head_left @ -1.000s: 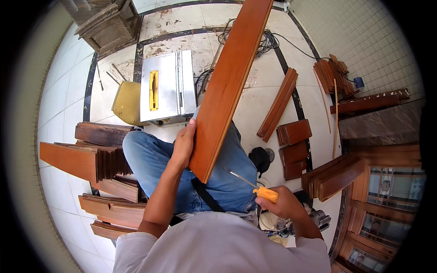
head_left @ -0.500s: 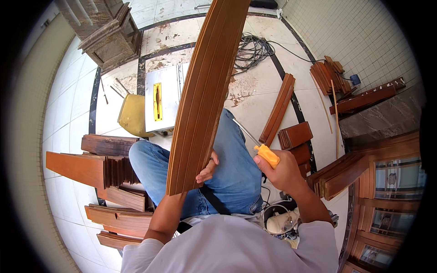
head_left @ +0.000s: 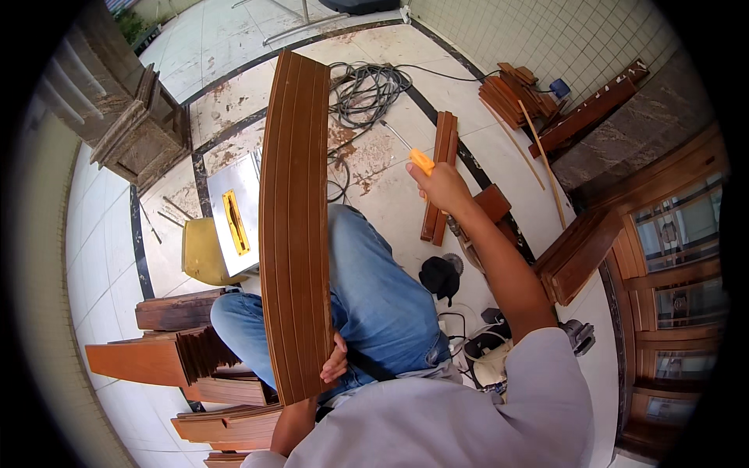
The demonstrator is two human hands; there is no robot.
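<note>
A long brown wooden board (head_left: 295,226) with lengthwise grooves stands in front of me, its lower end near my lap. My left hand (head_left: 335,360) is closed round its right edge near that end, with part of the hand hidden behind the wood. Out to the right and farther forward, my right hand (head_left: 443,186) grips a screwdriver (head_left: 422,161) by its orange-yellow handle. The thin metal shaft points away to the upper left, apart from the board. Behind the screwdriver, narrow brown wooden strips (head_left: 441,175) lie on the floor.
Stacked boards (head_left: 144,363) lie at my left. A table saw (head_left: 226,207) with a yellow insert stands beyond my knee, partly behind the board. Coiled cable (head_left: 367,93) lies farther off. On the right are a black cap-like object (head_left: 440,278), more planks (head_left: 577,257) and wooden doors (head_left: 675,234).
The board's far end has come down and left in view. My right hand has moved forward with the screwdriver, its arm now stretched out. My view has shifted too.
</note>
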